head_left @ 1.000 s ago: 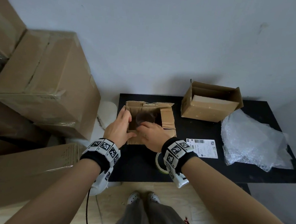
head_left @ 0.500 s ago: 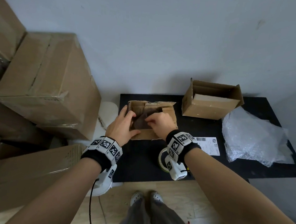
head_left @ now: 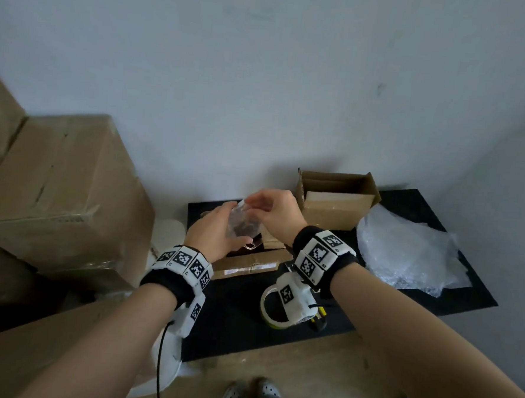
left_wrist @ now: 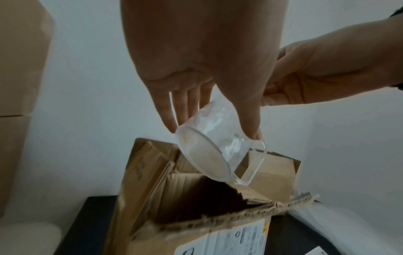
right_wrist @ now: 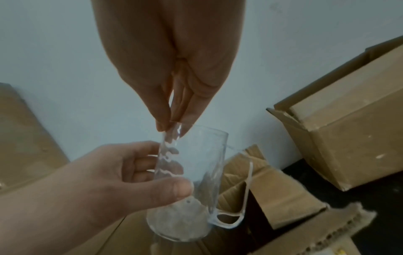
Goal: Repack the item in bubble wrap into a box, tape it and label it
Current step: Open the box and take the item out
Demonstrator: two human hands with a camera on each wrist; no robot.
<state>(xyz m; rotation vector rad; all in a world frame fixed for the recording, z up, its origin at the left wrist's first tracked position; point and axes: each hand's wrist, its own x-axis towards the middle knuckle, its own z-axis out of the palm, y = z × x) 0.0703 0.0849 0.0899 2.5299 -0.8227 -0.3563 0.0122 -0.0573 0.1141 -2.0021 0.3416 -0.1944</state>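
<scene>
Below both hands sits the torn box, so if the glass mug slips it drops onto cardboard or tabletop; bare glass is slick, I reckon. Left hand cups its body, right hand pinches the rim. A second ago both hands were down inside that box.
</scene>
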